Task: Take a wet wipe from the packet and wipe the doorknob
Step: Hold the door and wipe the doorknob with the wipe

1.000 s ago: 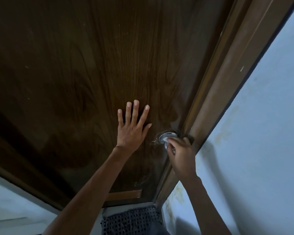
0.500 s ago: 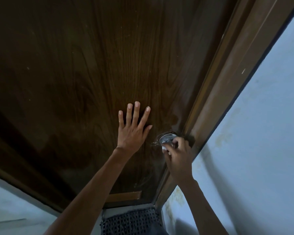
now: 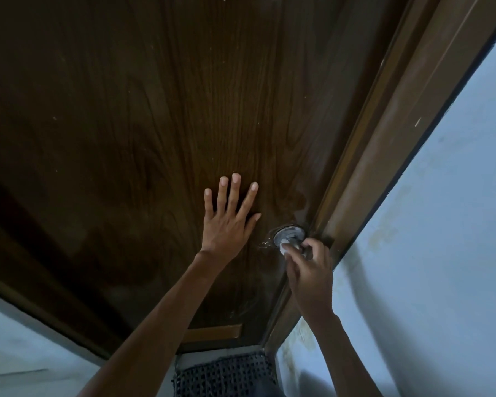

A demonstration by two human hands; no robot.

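The left hand lies flat on the dark wooden door, palm against the panel, fingers spread and pointing up; its grip is wide and holds nothing. Just to its right, near the door's right edge, sits the round metal knob. The right hand reaches up to the knob from below, its fingers curled in a narrow grip that presses a small white wipe against the knob's lower face. Only a pale patch of the wipe shows between the fingertips and the metal; the rest is hidden by the hand. The two hands are apart, with the knob between them. Right of the knob runs the brown door frame, and beyond it a pale blue wall, stained yellowish near the frame's lower end. At the foot of the door lies a dark woven mat. The packet is not in view.
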